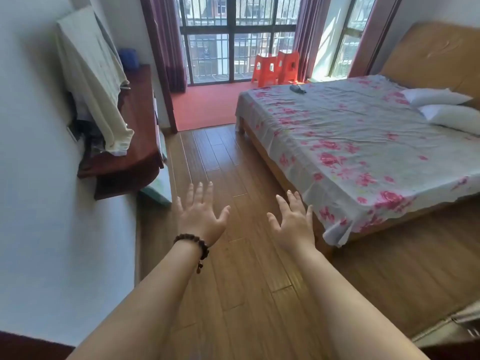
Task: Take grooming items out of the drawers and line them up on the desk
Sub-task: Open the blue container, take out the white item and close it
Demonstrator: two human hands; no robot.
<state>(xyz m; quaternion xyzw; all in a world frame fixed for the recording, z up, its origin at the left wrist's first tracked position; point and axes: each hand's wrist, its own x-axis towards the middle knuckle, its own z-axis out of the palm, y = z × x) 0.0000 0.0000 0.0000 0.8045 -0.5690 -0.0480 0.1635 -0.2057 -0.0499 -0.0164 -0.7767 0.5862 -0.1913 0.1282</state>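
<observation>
My left hand (198, 213) and my right hand (293, 222) are stretched out in front of me over the wooden floor, fingers spread, holding nothing. A dark bead bracelet circles my left wrist. The reddish-brown wooden desk (140, 120) stands against the left wall, well ahead and left of my left hand. A cream cloth (91, 79) drapes over something upright on it. No drawers or grooming items are visible from here.
A bed (363, 152) with a grey sheet printed with pink flowers fills the right side, two white pillows at its head. Orange plastic stools (275, 66) stand by the barred window. A pale green panel (158, 188) leans below the desk.
</observation>
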